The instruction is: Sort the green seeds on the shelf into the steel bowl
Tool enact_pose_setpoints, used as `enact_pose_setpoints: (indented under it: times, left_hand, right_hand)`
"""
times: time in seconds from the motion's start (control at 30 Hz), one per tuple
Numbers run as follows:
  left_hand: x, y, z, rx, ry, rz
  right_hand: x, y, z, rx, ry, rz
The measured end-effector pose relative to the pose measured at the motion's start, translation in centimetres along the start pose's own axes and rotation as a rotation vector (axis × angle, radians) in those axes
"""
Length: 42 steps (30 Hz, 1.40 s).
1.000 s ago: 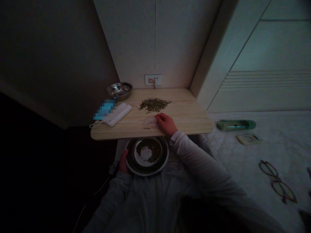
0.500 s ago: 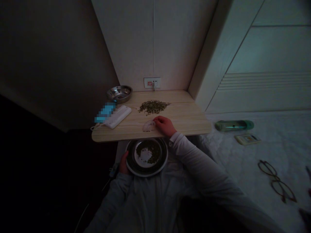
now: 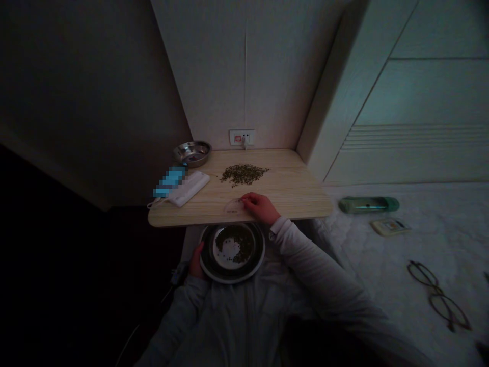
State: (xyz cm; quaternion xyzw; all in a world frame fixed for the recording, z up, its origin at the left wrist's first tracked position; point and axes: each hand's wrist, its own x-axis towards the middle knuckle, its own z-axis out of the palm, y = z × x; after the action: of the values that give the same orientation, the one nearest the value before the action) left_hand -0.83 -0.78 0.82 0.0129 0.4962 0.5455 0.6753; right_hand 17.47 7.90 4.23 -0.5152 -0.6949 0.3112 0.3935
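A small wooden table [image 3: 298,191] carries a pile of small green beans [image 3: 243,173] near its middle. My right hand [image 3: 260,208] rests near the table's front edge, fingers on a thin clear scoop-like piece [image 3: 231,206] lying flat on the wood. Just below the front edge, my left hand [image 3: 196,260] grips the left rim of a steel bowl [image 3: 232,251], which is partly filled with the same green beans. The room is dim.
An empty steel bowl [image 3: 192,153] stands at the table's back left, with a white power strip [image 3: 189,188] and a blurred blue item [image 3: 169,181] beside it. A wall socket [image 3: 241,137] is behind. On the bedding at right lie a green bottle [image 3: 369,204], a small box [image 3: 390,226] and glasses [image 3: 438,294].
My right hand has slid the clear piece toward the table's front edge, above the held bowl. The few loose beans near it are gone from the wood. The view shifted slightly.
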Motion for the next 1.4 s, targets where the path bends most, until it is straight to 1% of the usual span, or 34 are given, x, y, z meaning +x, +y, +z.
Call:
enact_pose_setpoints:
  times: [0.1, 0.2, 0.33, 0.53, 0.67, 0.8, 0.87, 0.93, 1.07, 1.13, 1.2, 1.27, 1.4]
  left_hand:
    - [-0.2, 0.1, 0.2, 0.0, -0.004, -0.004]
    - [-0.5, 0.2, 0.5, 0.003, 0.0, 0.001]
    - [-0.8, 0.2, 0.6, 0.016, -0.015, -0.014]
    - [-0.2, 0.1, 0.1, 0.009, -0.035, -0.013]
    - [0.0, 0.1, 0.2, 0.003, 0.014, 0.028]
    - [-0.2, 0.2, 0.4, -0.001, 0.037, 0.043]
    - [-0.3, 0.2, 0.4, -0.002, 0.052, 0.056]
    - [-0.4, 0.2, 0.3, 0.005, 0.039, 0.035]
    - [-0.5, 0.2, 0.2, -0.002, -0.005, -0.008]
    - [-0.6, 0.2, 0.3, -0.016, 0.002, -0.007]
    - [-0.6, 0.2, 0.4, -0.026, -0.005, -0.009]
    - [-0.6, 0.3, 0.4, -0.034, -0.019, -0.008]
    - [-0.3, 0.3, 0.2, -0.022, -0.031, -0.024]
  right_hand:
    - [-0.2, -0.3, 0.2, -0.084, -0.029, -0.031]
    - [0.0, -0.3, 0.4, -0.191, 0.005, -0.036]
    - [0.3, -0.5, 0.8, -0.278, 0.07, 0.009]
    - [0.1, -0.9, 1.2, -0.384, 0.141, 0.055]
    - [-0.1, -1.0, 1.2, -0.431, 0.168, 0.096]
    - [-0.1, -0.9, 1.3, -0.449, 0.199, 0.15]
    - [-0.2, -0.9, 1.3, -0.445, 0.226, 0.167]
    - [-0.2, -1.0, 1.3, -0.417, 0.246, 0.167]
    - [-0.2, -0.6, 1.0, -0.236, 0.223, 0.134]
    - [-0.1, -0.3, 0.6, -0.127, 0.22, 0.118]
    - [-0.1, 0.1, -0.2, -0.064, 0.235, 0.106]
    - [0.0, 0.5, -1.1, -0.053, 0.257, 0.105]
    - [-0.2, 1.2, -2.4, -0.045, 0.255, 0.128]
